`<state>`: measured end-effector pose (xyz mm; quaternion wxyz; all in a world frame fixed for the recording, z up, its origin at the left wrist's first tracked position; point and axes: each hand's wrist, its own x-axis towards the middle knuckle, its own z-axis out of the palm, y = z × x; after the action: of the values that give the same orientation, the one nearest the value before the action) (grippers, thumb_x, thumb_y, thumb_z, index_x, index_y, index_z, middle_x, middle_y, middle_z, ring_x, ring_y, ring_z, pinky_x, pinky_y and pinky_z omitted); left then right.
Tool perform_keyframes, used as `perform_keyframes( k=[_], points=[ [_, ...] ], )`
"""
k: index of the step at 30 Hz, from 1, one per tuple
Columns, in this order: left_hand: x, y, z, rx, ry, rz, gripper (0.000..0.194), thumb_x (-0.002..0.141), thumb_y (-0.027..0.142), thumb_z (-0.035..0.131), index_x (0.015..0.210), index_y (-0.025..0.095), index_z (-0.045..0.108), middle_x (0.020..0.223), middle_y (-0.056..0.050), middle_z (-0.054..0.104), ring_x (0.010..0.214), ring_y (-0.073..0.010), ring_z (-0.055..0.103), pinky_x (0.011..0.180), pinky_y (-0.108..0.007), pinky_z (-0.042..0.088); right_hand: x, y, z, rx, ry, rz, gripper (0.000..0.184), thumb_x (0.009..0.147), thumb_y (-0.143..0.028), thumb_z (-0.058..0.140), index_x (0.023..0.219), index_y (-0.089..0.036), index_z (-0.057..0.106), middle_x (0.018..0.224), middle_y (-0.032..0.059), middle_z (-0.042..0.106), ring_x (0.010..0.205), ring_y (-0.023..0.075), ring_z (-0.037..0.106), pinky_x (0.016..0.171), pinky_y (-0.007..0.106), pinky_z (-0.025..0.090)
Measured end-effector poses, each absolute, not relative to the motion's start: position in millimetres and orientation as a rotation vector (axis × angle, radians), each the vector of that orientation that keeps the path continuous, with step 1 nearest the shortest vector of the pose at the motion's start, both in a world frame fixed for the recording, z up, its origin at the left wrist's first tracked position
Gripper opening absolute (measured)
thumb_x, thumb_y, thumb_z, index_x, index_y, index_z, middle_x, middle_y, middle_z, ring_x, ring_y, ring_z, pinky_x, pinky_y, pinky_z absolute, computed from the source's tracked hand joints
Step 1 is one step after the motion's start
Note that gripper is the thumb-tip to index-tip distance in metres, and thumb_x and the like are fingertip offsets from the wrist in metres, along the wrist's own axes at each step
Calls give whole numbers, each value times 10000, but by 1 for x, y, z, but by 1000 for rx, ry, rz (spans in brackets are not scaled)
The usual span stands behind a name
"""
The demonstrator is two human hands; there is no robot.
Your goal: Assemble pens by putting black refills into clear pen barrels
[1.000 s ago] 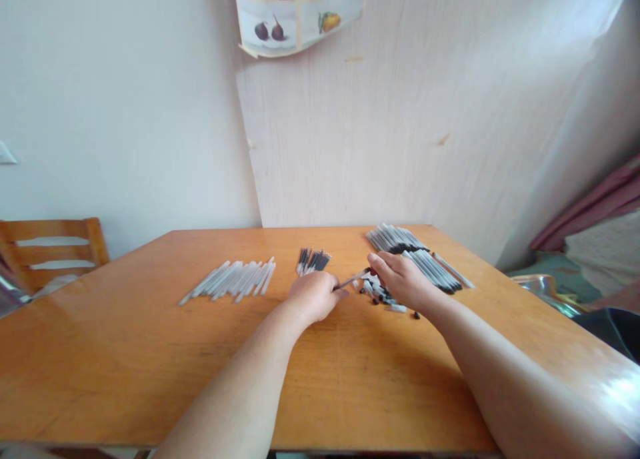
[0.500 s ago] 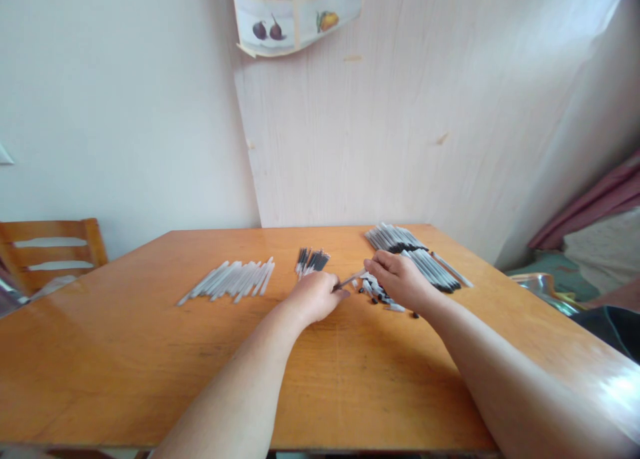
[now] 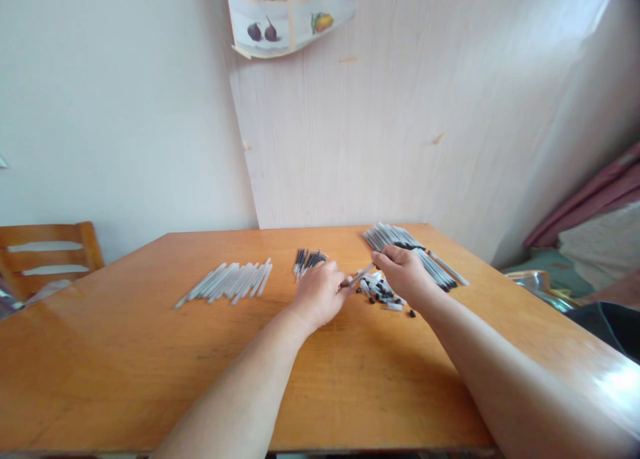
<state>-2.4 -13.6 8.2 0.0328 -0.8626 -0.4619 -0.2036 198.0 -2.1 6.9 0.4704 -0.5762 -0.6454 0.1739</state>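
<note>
A slim pen [image 3: 361, 274] spans the gap between my two hands, slanting up to the right. My left hand [image 3: 323, 291] is closed on its lower left end, and my right hand [image 3: 401, 267] pinches the upper right end. Just behind my left hand lie dark ink refills [image 3: 306, 259], partly hidden by it. Beneath my right hand is a loose heap of small black and clear pen caps and plugs [image 3: 379, 291]. Past that hand lie rows of pens with black ends [image 3: 437, 272], some covered by my fingers.
Whitish pen barrels [image 3: 225, 282] lie side by side at the left of the wooden table [image 3: 125, 352]. Another batch of pens [image 3: 393, 235] lies at the back right. A wooden chair [image 3: 47, 249] stands at the left, and a wall closes off the far side.
My right hand has shifted slightly to the right, and more of the pen shows between my hands. The left hand has turned a little, still gripping. The whole view has shifted slightly.
</note>
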Motion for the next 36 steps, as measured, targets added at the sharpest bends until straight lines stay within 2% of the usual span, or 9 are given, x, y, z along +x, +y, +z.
perform_keyframes(
  k=[5,9,12,16,19,22,26,31,36],
  points=[
    [9,-20,9,-2550,-1444,-668,319,886,459,516,798,208,693,924,-87,607,947,-229,551,792,-343,391,200,1,5,-1471,-1509,348,370,819,-491,492,579,-210,468,473,-47,363,476,117,338,466,269,236],
    [15,-19,4,-2578,-1520,-694,358,885,494,507,774,201,681,905,-87,617,945,-231,564,810,-349,392,195,-5,9,-1426,-1533,420,387,827,-535,489,626,-206,523,492,-24,481,489,130,419,481,265,289],
    [14,-11,-3,-2664,-1496,-821,342,896,493,491,878,206,676,933,-73,641,960,-217,575,848,-336,411,195,-6,10,-1343,-1527,463,376,834,-540,490,692,-199,565,552,-5,559,512,135,466,499,259,322],
    [10,4,-12,-2654,-1556,-1007,278,945,271,395,1123,201,597,1154,-68,641,1110,-188,544,981,-334,390,208,2,11,-1432,-1395,215,392,840,-543,485,695,-191,578,544,1,541,530,141,449,519,266,296],
    [7,12,-19,-2696,-1542,-878,398,865,104,418,1224,211,554,1259,-51,607,1200,-183,492,1052,-339,346,220,7,13,-1485,-1338,104,367,838,-524,495,730,-190,602,574,6,555,560,151,461,545,271,298],
    [8,12,-24,-2770,-1427,-704,490,826,54,415,1268,218,546,1247,-55,611,1214,-189,471,1054,-339,341,224,9,14,-1505,-1321,80,303,833,-477,509,810,-198,626,638,18,597,611,171,505,575,276,323],
    [9,7,-26,-2783,-1377,-550,429,855,99,425,1217,246,601,1154,-73,622,1152,-214,492,996,-356,378,223,7,16,-1525,-1347,61,269,833,-433,499,860,-200,630,704,42,633,673,193,538,611,284,346],
    [7,8,-22,-2736,-1548,-537,258,893,243,470,1024,196,686,1038,-105,611,1030,-223,547,919,-342,418,219,6,14,-1529,-1394,62,256,841,-422,484,849,-206,621,722,44,646,681,197,550,616,286,353],
    [3,10,-21,-2776,-1653,-644,153,871,201,499,918,190,644,998,-77,633,973,-189,575,860,-302,433,216,6,10,-1518,-1438,40,231,849,-399,476,868,-219,620,729,47,651,707,209,566,636,291,364]
  ],
)
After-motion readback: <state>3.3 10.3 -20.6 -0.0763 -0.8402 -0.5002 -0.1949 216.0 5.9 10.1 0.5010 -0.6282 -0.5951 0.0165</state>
